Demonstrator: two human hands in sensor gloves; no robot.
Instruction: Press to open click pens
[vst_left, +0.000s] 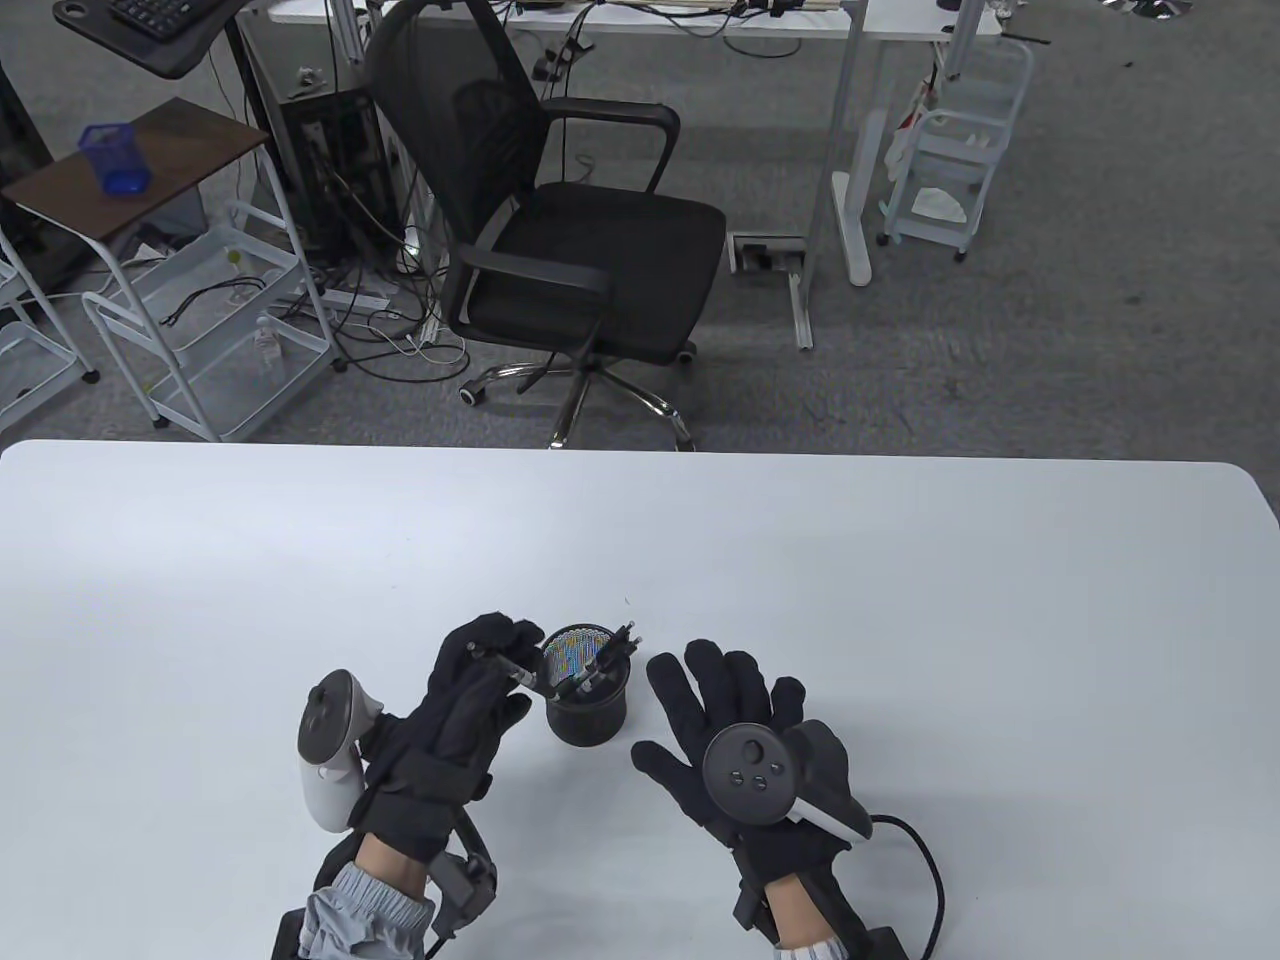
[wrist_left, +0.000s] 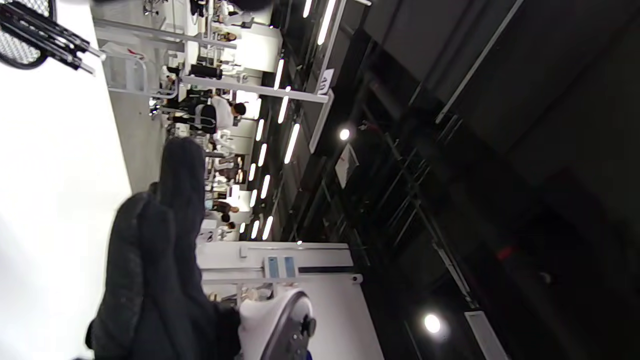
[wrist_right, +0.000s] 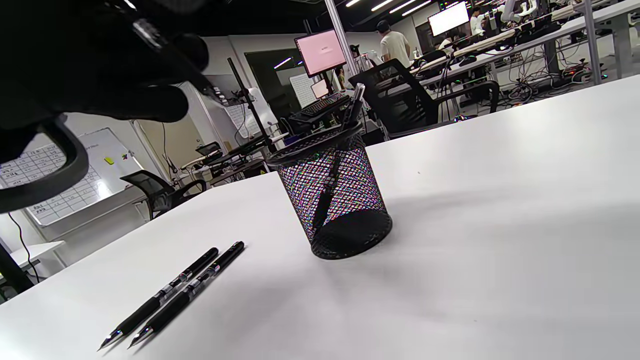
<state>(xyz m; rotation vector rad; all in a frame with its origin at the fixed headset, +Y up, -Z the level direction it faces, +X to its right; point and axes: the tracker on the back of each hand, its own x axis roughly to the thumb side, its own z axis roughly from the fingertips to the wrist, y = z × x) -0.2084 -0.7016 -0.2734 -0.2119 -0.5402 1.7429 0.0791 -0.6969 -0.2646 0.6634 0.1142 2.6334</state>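
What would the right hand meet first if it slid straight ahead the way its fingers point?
Probably nothing: the right hand points up-table just right of the mesh pen cup, and the white table beyond looks free; depth is unclear.

No word, brand or number can be read with certainty in any of the three views. In the right wrist view a whiteboard (wrist_right: 60, 175) at about 9 o'clock carries a grid of small handwritten entries, and a monitor (wrist_right: 320, 52) at about 12 o'clock shows a pale pink screen with a thin line of text, but both are too small and blurred to make out. In the left wrist view a small white sign (wrist_left: 325, 81) hangs near 12 o'clock with a dark mark on it, perhaps a number, which I cannot tell.
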